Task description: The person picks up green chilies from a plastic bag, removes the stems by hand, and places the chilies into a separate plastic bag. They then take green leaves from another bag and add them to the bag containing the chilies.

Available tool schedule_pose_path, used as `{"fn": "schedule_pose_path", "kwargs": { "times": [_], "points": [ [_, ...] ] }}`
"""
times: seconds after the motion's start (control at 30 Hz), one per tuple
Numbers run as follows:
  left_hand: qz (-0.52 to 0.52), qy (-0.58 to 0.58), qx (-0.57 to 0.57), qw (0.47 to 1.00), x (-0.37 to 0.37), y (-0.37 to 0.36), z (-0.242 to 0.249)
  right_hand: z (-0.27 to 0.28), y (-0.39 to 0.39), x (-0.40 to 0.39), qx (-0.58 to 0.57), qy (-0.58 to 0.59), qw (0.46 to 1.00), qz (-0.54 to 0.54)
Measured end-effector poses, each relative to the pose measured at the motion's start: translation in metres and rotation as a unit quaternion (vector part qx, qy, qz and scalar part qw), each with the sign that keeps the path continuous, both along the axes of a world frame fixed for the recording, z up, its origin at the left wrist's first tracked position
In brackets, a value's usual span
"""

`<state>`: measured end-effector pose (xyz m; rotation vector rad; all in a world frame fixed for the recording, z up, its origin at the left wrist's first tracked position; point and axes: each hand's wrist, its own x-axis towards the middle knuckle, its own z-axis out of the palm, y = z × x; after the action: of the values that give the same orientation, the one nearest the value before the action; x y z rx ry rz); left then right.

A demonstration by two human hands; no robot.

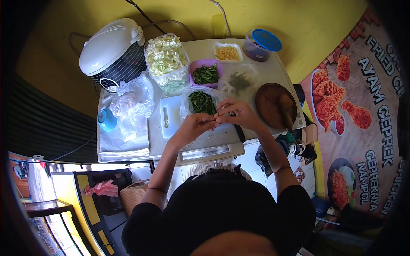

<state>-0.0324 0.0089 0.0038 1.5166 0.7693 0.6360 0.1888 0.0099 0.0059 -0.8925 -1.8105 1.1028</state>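
Observation:
My left hand (197, 128) and my right hand (237, 114) meet fingertip to fingertip over the front of the table. Both are pinched closed; whatever lies between the fingertips is too small to make out. Just behind them is a clear plastic bag (184, 102) holding long green pieces that look like chillies (201, 102). To the left of the bag lies a white cutting board (171, 106) with a small greyish piece (165, 117) on it. A dark, handle-like object (239, 133) lies under my right wrist.
A purple bowl (206, 62) of cut green pieces, a tub of chopped cabbage (166, 55), a white tray (227, 52) of yellowish bits and a blue-lidded container (267, 40) stand behind. A stone mortar (269, 102) sits right; a rice cooker (112, 51) and blue cup (107, 120) left.

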Motion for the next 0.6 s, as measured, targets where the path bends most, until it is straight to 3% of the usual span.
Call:
{"fn": "schedule_pose_path", "kwargs": {
  "times": [0.07,0.3,0.4,0.47,0.6],
  "points": [
    [-0.021,0.003,0.005,1.0,0.0,0.0,0.002,0.001,-0.001,0.004,-0.091,0.012,0.994,0.054],
    [-0.089,0.005,0.006,0.996,-0.008,0.012,0.013,0.004,0.002,0.01,-0.027,-0.01,0.997,0.07],
    [-0.094,0.019,-0.001,0.995,-0.006,0.013,0.019,0.011,-0.001,0.008,0.047,-0.022,0.996,0.078],
    [-0.071,0.007,-0.016,0.997,-0.001,0.012,0.02,0.012,-0.004,0.007,0.131,-0.039,0.991,-0.01],
    [-0.011,-0.065,-0.088,0.994,0.017,0.008,0.014,0.007,0.0,0.007,0.212,-0.047,0.974,-0.07]
  ]
}}
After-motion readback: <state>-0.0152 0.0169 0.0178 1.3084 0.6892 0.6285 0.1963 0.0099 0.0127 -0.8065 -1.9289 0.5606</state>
